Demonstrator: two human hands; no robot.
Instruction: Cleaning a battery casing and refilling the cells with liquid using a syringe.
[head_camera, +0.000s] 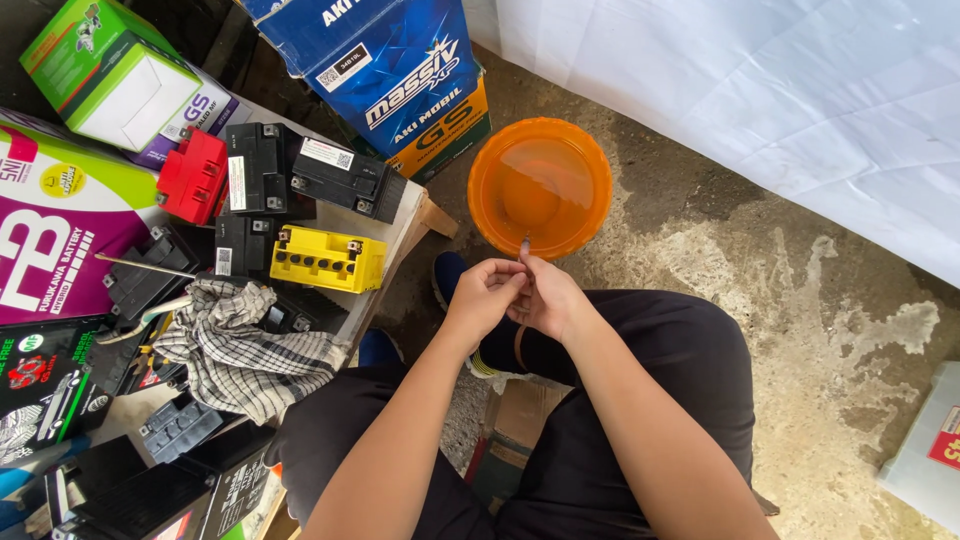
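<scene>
Seated on a low spot, both hands brought together just on the near side of the orange basin (540, 185). Left hand (487, 295) curled, fingertips pinched on a thin dark strip (526, 262). Right hand (550, 297) also closed around the same strip, touching the left one. Long axis of the strip nearly upright in the view: top end poking out toward the basin rim, lower end hanging down between the wrists, away from the basin. Equally near to both hands, held by the two together. Inside the basin, clear liquid. To the left of the basin, a low surface (405, 215) carrying a yellow battery (327, 259), a red battery (192, 176), black batteries and a checked cloth (245, 350).
</scene>
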